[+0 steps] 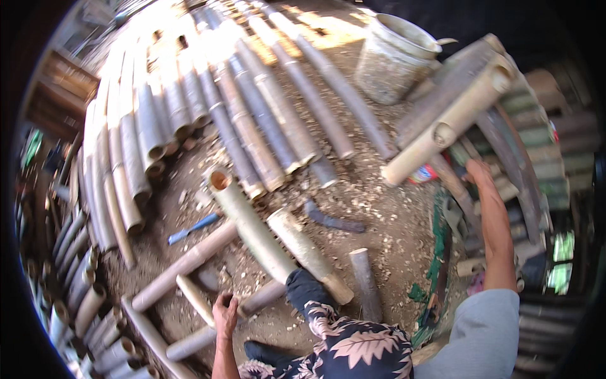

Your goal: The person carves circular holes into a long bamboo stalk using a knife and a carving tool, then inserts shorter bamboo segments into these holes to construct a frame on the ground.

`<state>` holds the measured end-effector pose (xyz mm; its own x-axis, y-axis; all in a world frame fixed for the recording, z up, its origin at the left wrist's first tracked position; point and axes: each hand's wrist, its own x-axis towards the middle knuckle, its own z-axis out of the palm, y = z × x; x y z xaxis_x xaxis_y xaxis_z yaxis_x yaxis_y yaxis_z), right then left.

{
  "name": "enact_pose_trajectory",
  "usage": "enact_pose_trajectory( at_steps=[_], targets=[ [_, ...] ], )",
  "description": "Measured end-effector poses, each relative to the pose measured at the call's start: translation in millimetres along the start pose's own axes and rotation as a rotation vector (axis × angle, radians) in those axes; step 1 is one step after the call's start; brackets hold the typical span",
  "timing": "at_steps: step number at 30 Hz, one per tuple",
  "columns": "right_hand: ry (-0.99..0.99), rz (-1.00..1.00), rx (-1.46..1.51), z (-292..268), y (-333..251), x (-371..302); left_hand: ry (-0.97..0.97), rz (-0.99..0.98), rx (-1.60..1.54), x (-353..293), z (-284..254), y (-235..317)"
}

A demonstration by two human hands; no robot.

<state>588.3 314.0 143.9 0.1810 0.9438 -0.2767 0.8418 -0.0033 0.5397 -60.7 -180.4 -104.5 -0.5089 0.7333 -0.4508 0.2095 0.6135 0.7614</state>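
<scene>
My left hand (225, 309) hovers beside a short, thin bamboo piece (194, 299), fingers loosely curled and nothing visible in them. Stretched out to the right, my right hand (478, 170) is among the bamboo pieces of a bench-like stand; its fingers are blurred and partly hidden, so I cannot tell if they hold anything. Next to it lies a red and blue packet (423, 174), under a pale bamboo length (445, 129) with a hole cut in it. A thick greenish bamboo tube (249, 224) slants from my knee across a low bamboo frame (186, 265).
Long bamboo poles (252, 88) lie in rows on the ground ahead. A dirty white bucket (394, 60) stands at the far right. A blue-handled tool (192, 228), a dark curved piece (334, 219) and wood chips lie nearby. Cut bamboo tubes (88, 309) are stacked at left.
</scene>
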Motion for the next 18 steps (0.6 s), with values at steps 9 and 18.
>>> enact_pose_trajectory(
  at_steps=[9, 18],
  targets=[
    [-0.200, 0.313, 1.005, 48.3, 62.0, -99.5, -0.130, 0.031, -0.153, -41.0, 31.0, 75.6],
    [0.405, -0.383, 1.483, 30.7, -198.2, -308.0, -0.609, 0.256, -0.403, -49.3, 149.9, 261.7]
  ],
)
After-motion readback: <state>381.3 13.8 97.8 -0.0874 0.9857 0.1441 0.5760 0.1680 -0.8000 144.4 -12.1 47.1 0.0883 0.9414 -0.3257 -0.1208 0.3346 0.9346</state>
